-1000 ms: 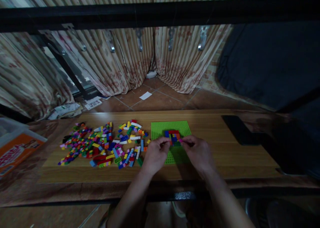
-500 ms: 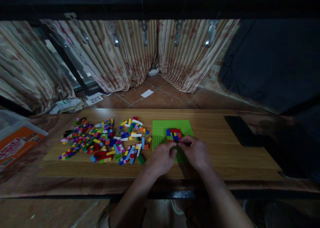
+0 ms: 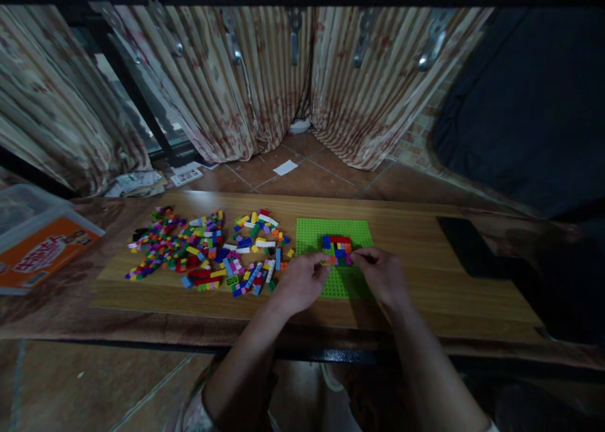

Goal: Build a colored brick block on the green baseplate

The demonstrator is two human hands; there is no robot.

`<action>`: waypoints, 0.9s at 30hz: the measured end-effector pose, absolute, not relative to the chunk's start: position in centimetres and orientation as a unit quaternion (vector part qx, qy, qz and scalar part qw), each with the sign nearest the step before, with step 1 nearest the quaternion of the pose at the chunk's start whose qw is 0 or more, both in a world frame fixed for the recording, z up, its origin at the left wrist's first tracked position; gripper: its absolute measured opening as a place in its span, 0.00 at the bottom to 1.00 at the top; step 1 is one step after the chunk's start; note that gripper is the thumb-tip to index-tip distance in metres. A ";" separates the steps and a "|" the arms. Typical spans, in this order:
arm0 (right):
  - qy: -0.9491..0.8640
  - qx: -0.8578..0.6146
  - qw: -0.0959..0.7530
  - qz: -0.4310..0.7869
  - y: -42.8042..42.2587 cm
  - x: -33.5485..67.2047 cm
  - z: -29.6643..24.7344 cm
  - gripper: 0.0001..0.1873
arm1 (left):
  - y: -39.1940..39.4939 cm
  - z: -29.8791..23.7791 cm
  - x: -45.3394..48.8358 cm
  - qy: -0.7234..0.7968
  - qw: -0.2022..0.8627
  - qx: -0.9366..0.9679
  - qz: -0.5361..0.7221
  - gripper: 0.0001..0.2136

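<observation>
A small rectangular build of toy building bricks (image 3: 339,240), in red, blue, orange and purple, is over the bright green studded baseplate (image 3: 309,230). I cannot tell whether it is pressed onto the studs. At its left edge are the closed thumb and fingertips of my left hand (image 3: 302,282), which partly cover the near left corner. My right hand (image 3: 384,274) has its fingers pinched together against the build's right edge. Between the hands, the baseplate's near part lies in shadow.
Many loose toy bricks (image 3: 189,246) are spread over the left of the wooden board (image 3: 416,306). A black flat object (image 3: 466,246) lies at the right. An orange-labelled plastic box (image 3: 47,249) stands at far left. Striped curtains (image 3: 265,91) hang behind.
The camera view has shifted, so the board appears slightly higher and further right. My hands have drawn a little apart, uncovering more of the build's near side and the baseplate between them.
</observation>
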State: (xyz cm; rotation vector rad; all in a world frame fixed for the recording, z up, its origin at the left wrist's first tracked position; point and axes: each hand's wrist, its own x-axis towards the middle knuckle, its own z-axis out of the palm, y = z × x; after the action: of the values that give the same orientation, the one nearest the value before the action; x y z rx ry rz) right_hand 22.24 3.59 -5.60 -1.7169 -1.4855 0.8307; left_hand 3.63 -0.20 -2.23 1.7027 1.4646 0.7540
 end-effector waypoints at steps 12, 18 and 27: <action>-0.560 -0.674 0.346 0.335 4.0 22.1 -5.7 0.12 | 0.5 -2.4 1.6 0.593 0.373 0.615 0.363 0.14; -0.564 -0.692 0.322 0.316 4.0 21.9 -5.1 0.11 | 0.4 -2.5 1.0 0.595 0.375 0.610 0.366 0.15; -0.571 -0.683 0.337 0.306 3.8 22.3 -4.4 0.12 | 1.3 -2.8 -3.8 0.613 0.344 0.556 0.444 0.14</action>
State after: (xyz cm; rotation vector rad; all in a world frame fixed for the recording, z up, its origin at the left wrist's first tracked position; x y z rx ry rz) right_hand 22.26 3.77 -4.37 -1.7812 -1.4882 0.7987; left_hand -3.82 1.31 -2.75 1.4435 1.5939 1.1527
